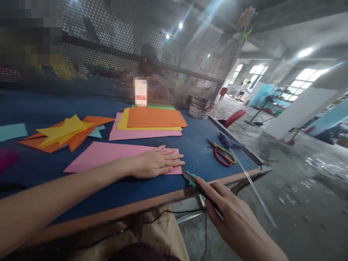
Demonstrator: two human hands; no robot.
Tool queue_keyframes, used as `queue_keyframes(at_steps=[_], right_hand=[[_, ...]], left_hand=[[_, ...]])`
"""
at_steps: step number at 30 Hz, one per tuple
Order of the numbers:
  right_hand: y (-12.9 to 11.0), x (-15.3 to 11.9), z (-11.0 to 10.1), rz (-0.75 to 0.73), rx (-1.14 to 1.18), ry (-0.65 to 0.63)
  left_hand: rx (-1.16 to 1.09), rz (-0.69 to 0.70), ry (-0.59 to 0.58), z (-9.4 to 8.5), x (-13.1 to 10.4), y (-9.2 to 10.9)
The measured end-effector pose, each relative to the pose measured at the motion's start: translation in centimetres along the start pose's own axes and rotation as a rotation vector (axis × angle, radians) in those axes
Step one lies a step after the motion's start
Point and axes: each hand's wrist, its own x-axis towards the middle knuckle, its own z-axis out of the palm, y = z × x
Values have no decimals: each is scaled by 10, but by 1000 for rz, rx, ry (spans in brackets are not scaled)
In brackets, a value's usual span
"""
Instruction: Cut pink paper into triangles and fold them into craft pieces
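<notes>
- Pink sheet (106, 152): lies flat on the blue desk (195, 156), near the desk's near edge, its long axis running left to right.
- Left hand (156, 162): palm down on the sheet's right end, fingers extended and slightly spread, their tips at or just past the right edge; the nearer of the two hands to the sheet.
- Right hand (225, 203): to the right and near of the sheet, closed around the utility knife (192, 179), forefinger along its body.
- Key relation: the knife slants far and left, its blade at the sheet's near right corner; whether metal meets paper cannot be told.
- Scissors (216, 158): farther right on the desk, well apart from the sheet.
</notes>
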Motion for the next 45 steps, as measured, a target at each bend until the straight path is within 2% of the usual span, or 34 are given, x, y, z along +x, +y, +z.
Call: queue_keyframes(at_steps=[6,17,29,35,41,45], right_hand=[[-6,2,-6,39,3,-91],[-14,3,-11,96,114,-103],[-11,-2,-3,68,118,-24],[-10,-6,3,142,150,39],[-11,-7,0,56,124,120],[-11,-8,2,57,126,151]], left_hand=[[3,7,13,2,0,-2],[12,12,22,2,-1,-3],[25,6,22,2,-1,-1],[26,7,25,2,0,-1],[9,14,36,3,0,-3],[-2,13,50,3,0,-2]])
